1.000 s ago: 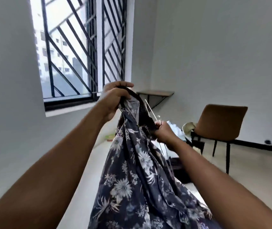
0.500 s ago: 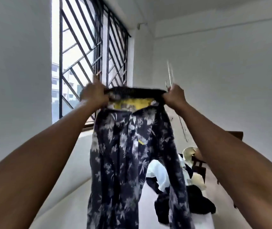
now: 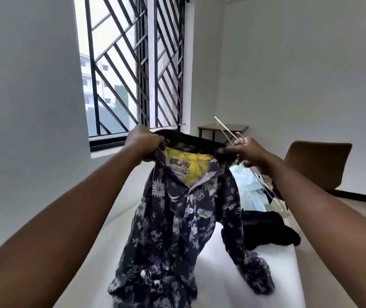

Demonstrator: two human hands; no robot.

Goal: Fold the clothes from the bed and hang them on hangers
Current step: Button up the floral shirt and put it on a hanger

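Okay, head view: the left grip (image 3: 143, 141) pinches one shoulder of the dark floral shirt (image 3: 177, 218). The right grip (image 3: 247, 151) pinches the other shoulder and also clamps a pale wire hanger (image 3: 224, 127), so the shirt hangs between and below both grips, with its hem and one sleeve slumped on the white bed (image 3: 222, 281). Risk, as I judge it: the doubled-up right grip could drop the hanger or snag its wire in the cloth, and the bunched hem may crease. The neck label (image 3: 178, 166), just below and between the grips on yellow lining, is too blurred to read.
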